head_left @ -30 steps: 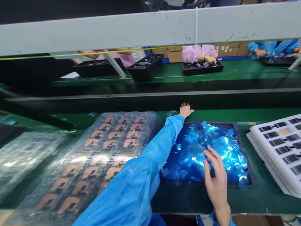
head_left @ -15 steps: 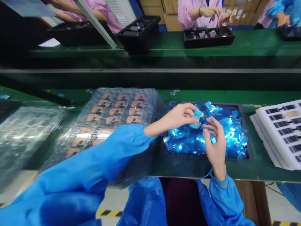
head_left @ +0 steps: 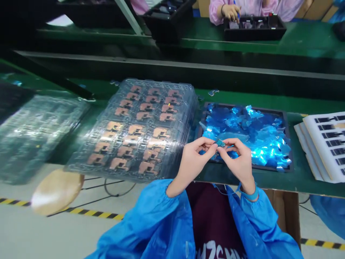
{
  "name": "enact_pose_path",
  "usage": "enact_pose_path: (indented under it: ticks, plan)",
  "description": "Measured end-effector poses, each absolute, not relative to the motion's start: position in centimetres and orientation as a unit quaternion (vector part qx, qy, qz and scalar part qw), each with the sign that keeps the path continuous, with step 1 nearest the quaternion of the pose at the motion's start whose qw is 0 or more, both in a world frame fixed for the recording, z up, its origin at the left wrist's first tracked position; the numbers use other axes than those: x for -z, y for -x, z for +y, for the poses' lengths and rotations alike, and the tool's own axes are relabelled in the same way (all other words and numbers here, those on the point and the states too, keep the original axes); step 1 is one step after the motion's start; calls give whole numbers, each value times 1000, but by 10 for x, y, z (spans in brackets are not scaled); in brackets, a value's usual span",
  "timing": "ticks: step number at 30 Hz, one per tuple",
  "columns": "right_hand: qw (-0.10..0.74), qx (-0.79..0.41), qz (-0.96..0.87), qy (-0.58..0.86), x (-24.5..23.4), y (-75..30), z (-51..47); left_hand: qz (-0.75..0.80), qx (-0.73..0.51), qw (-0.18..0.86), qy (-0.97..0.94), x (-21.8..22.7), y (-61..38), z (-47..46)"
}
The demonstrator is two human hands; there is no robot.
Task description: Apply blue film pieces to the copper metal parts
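Observation:
Between the fingertips of both hands is a small teal circuit board (head_left: 220, 143), partly hidden by the fingers. My left hand (head_left: 195, 158) pinches its left side, and my right hand (head_left: 238, 158) pinches the right side with thumb and forefinger. Both hands are over the front left edge of a dark tray (head_left: 289, 144) heaped with loose pieces of shiny blue film (head_left: 242, 122). To the left of my hands lies a stack of clear plastic trays (head_left: 185, 118), its top one holding rows of copper-coloured parts (head_left: 159, 133).
Another clear plastic tray (head_left: 32, 133) lies far left. White sheets with black parts (head_left: 330, 144) are stacked at the right. A round stool (head_left: 58, 190) stands below the bench. Across the line, a person's hand (head_left: 231, 12) works over a black bin (head_left: 254, 32).
My left hand has come back toward my body with the board. My right hand, open before, has closed on the board's other side. The view has shifted too.

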State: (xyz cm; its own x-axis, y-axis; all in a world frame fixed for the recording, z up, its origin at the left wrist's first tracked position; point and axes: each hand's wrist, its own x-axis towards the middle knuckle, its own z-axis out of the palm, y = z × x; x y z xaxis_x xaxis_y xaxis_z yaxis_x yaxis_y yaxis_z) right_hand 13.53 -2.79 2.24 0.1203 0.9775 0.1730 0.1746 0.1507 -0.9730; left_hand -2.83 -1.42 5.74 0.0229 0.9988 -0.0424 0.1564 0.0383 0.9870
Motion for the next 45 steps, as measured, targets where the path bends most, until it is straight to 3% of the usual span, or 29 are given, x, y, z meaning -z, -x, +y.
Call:
enact_pose_path:
  ticks: [5, 9, 17, 31, 35, 41, 45]
  plan:
    - [533, -434, -519, 509, -17, -134, -29, 554, -458, 407, -564, -50, 30, -25]
    - [516, -439, -535, 505, -16, -135, -28, 553, -461, 436, -541, -37, 33, -26]
    - [490, -177, -666, 534, -16, -134, -29, 544, -479, 544, -424, -25, 30, -28]
    - [428, -77, -764, 477, -12, -146, -34, 454, -452, 740, -207, -10, 41, -23]
    - [439, -129, -758, 464, -15, -149, -41, 444, -476, 740, -169, -4, 43, -18]
    - [574, -153, -568, 569, -3, -150, -28, 473, -524, 690, -161, -1, 36, -12]
    - [484, -133, -566, 654, 11, -162, 2, 486, -544, 655, -201, -1, 30, -11]
